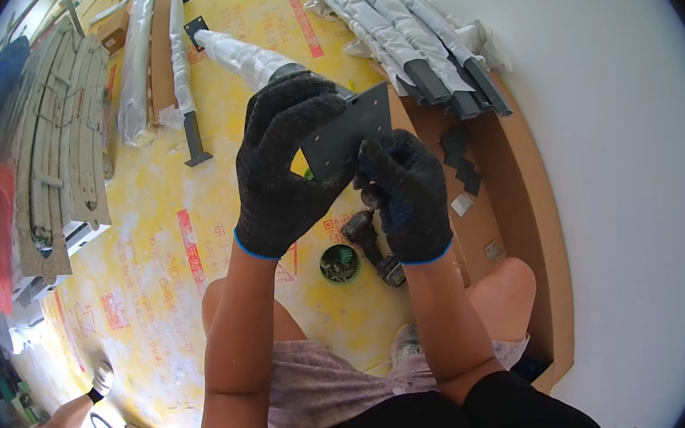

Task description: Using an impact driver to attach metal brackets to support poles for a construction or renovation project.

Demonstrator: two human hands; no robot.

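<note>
So the plate is the clock centre here. The left hand [290, 165], in a black glove, sits at about 8 o'clock, wrapped firmly around the plate end of a post [244, 56] in white wrapping, which runs off toward 10. The flat dark end plate [343, 142] with its small holes is up in the air in front of the person, tilted, not on the floor.

The right hand [412, 197] is at 4 o'clock, fingers bunched against the plate's lower edge. Honestly can't tell if there's something small pinched in there.

My read: the step in hand is fiddly finger work at the plate, with left doing the holding. Next move probably calls for a solid left hold and careful right fingertips, since a long post like that could swing.

A cordless drill [372, 249] lies at 6 o'clock beside a round tub [354, 255] of small fasteners. Open cardboard box [548, 275] at 4, more wrapped posts [401, 25] at 1.
</note>
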